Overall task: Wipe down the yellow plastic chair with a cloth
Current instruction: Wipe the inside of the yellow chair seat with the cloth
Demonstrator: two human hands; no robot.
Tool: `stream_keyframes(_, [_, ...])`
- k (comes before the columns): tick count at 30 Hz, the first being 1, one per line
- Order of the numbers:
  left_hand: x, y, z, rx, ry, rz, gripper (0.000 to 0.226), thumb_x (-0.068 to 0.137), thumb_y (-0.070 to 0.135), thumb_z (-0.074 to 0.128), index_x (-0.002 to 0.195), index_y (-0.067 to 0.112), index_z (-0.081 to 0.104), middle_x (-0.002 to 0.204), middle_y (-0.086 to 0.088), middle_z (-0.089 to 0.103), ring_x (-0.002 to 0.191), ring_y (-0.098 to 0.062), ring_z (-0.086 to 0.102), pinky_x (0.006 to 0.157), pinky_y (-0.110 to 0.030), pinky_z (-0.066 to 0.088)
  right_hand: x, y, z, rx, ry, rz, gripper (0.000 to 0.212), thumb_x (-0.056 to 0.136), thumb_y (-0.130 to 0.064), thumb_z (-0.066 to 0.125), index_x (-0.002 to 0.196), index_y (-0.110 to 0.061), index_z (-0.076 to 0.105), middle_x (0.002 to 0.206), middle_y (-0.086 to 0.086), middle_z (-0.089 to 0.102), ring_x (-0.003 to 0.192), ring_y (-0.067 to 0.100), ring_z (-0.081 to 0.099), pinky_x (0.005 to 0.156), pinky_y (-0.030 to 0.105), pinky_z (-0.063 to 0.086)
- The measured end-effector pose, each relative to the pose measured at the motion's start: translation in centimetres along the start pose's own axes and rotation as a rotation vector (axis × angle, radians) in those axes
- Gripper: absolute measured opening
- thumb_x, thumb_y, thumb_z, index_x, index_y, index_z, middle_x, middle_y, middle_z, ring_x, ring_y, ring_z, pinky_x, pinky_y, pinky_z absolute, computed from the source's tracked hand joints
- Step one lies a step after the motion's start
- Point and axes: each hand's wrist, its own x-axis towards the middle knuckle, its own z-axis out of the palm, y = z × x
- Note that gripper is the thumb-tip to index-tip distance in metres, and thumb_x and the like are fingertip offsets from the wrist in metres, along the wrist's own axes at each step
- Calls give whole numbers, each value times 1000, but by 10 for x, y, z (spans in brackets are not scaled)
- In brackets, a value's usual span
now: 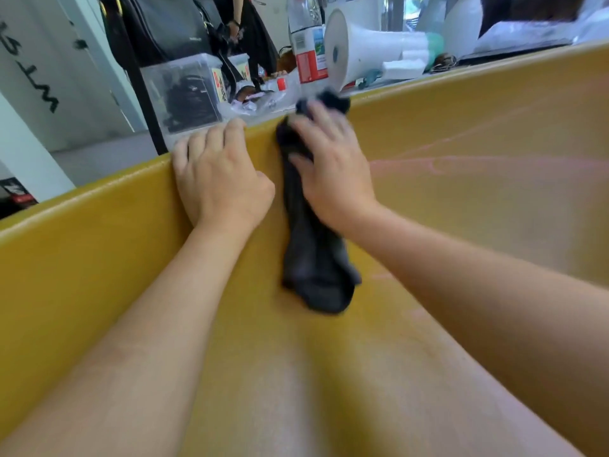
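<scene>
While looking down past both bare forearms (148,324), takes in mostly the yellow plastic chair (478,225), tipped, with rounded top rim running from lower left to upper right. Glossy and ochre across the near face, with faint pinkish streaks (445,166) toward the right.

Beyond that rim, up and left, a black bag (164,24) with a strap trailing down toward a grey surface (108,156). Right of it, lying on its side with the bell turned toward the camera, a white megaphone (359,47).

Draped down the chair's near face at about the middle of the view, a dark cloth (313,268): long and limp, lower end loose and bunched against the plastic, upper end poking just over the rim. Blurred at both ends.

Pressed onto its upper part, the right hand (333,173), fingers (316,127) spread and nearly straight, flat on the fabric rather than wrapped round it, thumb lying at the cloth's left edge. Just beside the cloth on the left, the left hand (217,179), fingers (211,136) curled over the top rim and gripping the chair's edge, thumb tucked on the near side.

Behind the left hand, on the surface, a clear plastic box (184,94) with something black inside. Smallest, between box and megaphone, an upright plastic bottle (308,44) with a red-and-white label, touching the megaphone's bell or just beside it; cannot tell which.
</scene>
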Motion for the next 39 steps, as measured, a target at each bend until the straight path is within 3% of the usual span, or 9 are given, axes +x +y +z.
stream_keyframes(4, [-2, 1, 0, 41, 6, 29, 65, 70, 17, 54, 134, 13, 43, 136, -8, 51, 128, -27, 41, 112, -40, 19, -48, -15, 7, -68, -64, 121, 50, 93, -24, 50, 141, -9, 46, 153, 12, 37, 141, 32, 32, 106, 45, 40])
stream_keyframes(9, [-1, 5, 0, 164, -117, 167, 79, 73, 15, 55, 145, 5, 23, 150, -15, 31, 140, -31, 24, 119, -43, 8, -158, -12, -24, 4, -418, -118, 42, 85, -24, 60, 127, -19, 58, 142, 1, 52, 130, 22, 49, 78, 38, 56])
stream_keyframes(14, [6, 23, 7, 142, -161, 191, 91, 74, 24, 62, 150, 10, 14, 154, -11, 25, 142, -29, 19, 120, -42, 4, 5, 19, -15, -80, -154, 121, 49, 95, -16, 49, 143, -13, 41, 157, 9, 29, 146, 27, 23, 110, 45, 35])
stream_keyframes(21, [10, 38, 14, 113, -171, 228, 86, 80, 19, 55, 151, 9, 7, 158, -13, 14, 146, -29, 11, 120, -42, 3, -183, -31, -27, -139, -415, -4, 52, 84, -30, 55, 135, -20, 52, 146, 1, 48, 135, 21, 45, 100, 48, 45])
stream_keyframes(24, [8, 38, 12, 101, -172, 225, 86, 78, 21, 59, 150, 9, 13, 155, -15, 20, 143, -32, 17, 120, -42, 7, -113, 2, -22, -165, -365, -115, 49, 81, -21, 47, 129, -14, 56, 138, 7, 55, 126, 26, 50, 110, 43, 26])
stream_keyframes(29, [13, 38, 10, 82, -148, 230, 82, 78, 18, 57, 149, 7, 18, 154, -16, 25, 142, -32, 22, 119, -42, 12, -7, 32, -2, -243, -159, 181, 52, 98, -26, 37, 146, -6, 35, 156, 17, 28, 143, 37, 26, 116, 46, 23])
stream_keyframes(34, [9, 43, 10, 108, -174, 191, 88, 78, 19, 58, 151, 11, 10, 157, -15, 17, 145, -31, 14, 120, -42, 7, -182, -13, -42, -177, -514, 33, 64, 93, -52, 37, 139, -10, 49, 151, 12, 40, 138, 32, 39, 108, 49, 39])
stream_keyframes(36, [8, 44, 9, 121, -203, 181, 91, 78, 23, 60, 151, 12, 7, 158, -14, 14, 146, -31, 11, 120, -42, 5, -182, -2, -52, -145, -633, -62, 69, 91, -61, 36, 139, -13, 49, 150, 8, 41, 138, 29, 40, 109, 48, 38])
stream_keyframes(39, [8, 42, 7, 108, -212, 180, 91, 77, 26, 60, 151, 11, 8, 158, -13, 14, 146, -30, 11, 120, -41, 4, -100, 23, -38, -223, -522, -154, 69, 92, -53, 36, 145, -11, 38, 157, 10, 29, 143, 30, 30, 113, 47, 31])
